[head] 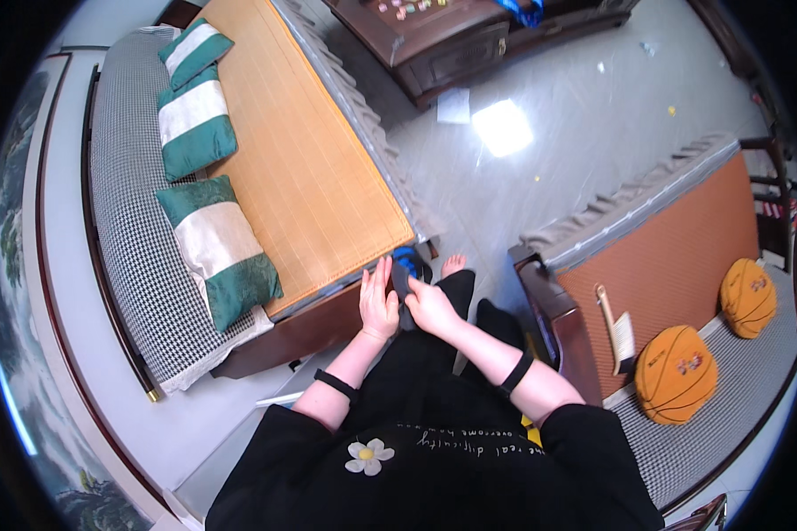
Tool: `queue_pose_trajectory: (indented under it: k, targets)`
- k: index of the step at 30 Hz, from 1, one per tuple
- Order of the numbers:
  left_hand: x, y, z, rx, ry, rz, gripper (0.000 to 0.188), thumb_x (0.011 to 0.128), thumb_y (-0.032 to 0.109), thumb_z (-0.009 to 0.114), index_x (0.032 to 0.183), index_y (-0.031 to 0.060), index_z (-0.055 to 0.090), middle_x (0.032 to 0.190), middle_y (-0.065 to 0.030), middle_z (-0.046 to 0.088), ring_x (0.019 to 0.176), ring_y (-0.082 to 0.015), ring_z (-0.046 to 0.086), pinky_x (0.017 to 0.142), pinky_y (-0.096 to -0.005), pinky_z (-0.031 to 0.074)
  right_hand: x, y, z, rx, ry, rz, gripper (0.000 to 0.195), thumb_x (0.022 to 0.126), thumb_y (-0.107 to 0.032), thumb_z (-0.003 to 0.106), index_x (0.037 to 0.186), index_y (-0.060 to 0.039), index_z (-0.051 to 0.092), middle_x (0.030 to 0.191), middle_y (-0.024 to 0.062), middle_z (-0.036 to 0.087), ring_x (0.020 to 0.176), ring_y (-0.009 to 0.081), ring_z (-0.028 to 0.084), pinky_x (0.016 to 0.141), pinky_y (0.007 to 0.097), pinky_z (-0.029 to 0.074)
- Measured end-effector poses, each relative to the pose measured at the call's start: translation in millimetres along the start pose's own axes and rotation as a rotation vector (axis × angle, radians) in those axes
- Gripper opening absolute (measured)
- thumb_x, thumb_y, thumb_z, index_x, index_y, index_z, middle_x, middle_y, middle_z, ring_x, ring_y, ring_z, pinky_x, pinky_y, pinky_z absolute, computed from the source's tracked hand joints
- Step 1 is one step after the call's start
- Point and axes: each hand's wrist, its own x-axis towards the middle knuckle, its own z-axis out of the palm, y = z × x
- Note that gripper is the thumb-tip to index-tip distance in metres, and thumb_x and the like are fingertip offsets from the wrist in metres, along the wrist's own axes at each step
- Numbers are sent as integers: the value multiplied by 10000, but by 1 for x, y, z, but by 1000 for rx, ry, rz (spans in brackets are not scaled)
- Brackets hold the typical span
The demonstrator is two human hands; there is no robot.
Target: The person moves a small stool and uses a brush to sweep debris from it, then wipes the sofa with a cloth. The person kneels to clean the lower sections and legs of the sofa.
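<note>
Both my hands are together at the near corner of the mat-covered sofa, around a dark grey and blue item (402, 273) whose kind I cannot tell. My left hand (380, 306) lies flat along its left side, fingers extended and close together. My right hand (432, 306) has curled fingers around its other side, thumb towards the top. The item's lower part hangs between my wrists, in front of my black clothing. Part of it is hidden by my fingers. A bare foot (453, 265) shows just beyond my right hand.
Left is the sofa with a woven mat (319, 166) and green-white cushions (216, 245). Right, another seat (671, 259) holds a long-handled brush (609, 325) and round orange cushions (676, 375). A dark wooden table (451, 60) stands ahead; paper (453, 106) and small scraps lie on the tiled floor (571, 152).
</note>
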Motion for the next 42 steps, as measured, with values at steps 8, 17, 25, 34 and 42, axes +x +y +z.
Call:
queue_pose_trajectory:
  k: [8, 17, 25, 34, 42]
  targets:
    - [40, 29, -64, -1183, 163, -961, 606, 1037, 368, 439, 1536, 92, 234, 1501, -147, 396, 1337, -236, 435, 1084, -382, 369, 26, -138, -53, 747, -111, 312, 371, 858, -63, 480, 1203, 8, 596, 1051, 85, 644, 933, 156, 624, 861, 287, 505]
    - [94, 69, -217, -1648, 81, -626, 641, 1012, 582, 276, 1456, 130, 377, 1354, -52, 528, 1175, -202, 539, 972, -403, 447, 75, -303, -78, 558, -297, 72, 414, 829, -62, 498, 1232, 11, 559, 1067, 85, 638, 942, 165, 625, 843, 297, 524]
    - [138, 81, -217, -1575, 282, -709, 563, 988, 375, 543, 1469, 135, 375, 1336, -56, 535, 1174, -175, 545, 958, -388, 469, 144, -328, -90, 249, -538, 41, 426, 829, -113, 535, 1236, 13, 547, 1060, 87, 636, 960, 162, 619, 863, 294, 506]
    - [237, 113, -196, -1520, 400, -882, 386, 1001, 291, 556, 1324, 87, 500, 1142, -52, 623, 933, -146, 628, 712, -290, 475, 253, -358, -142, 20, -761, 118, 411, 817, -146, 566, 1192, 23, 575, 975, 120, 658, 841, 179, 644, 749, 322, 534]
    - [287, 106, -257, -1578, 868, -806, 481, 986, 337, 579, 1391, 114, 446, 1196, -40, 603, 1004, -190, 647, 799, -300, 524, 324, -484, -76, -318, -1027, -55, 423, 781, -183, 618, 1154, 15, 619, 934, 115, 677, 816, 198, 647, 698, 331, 533]
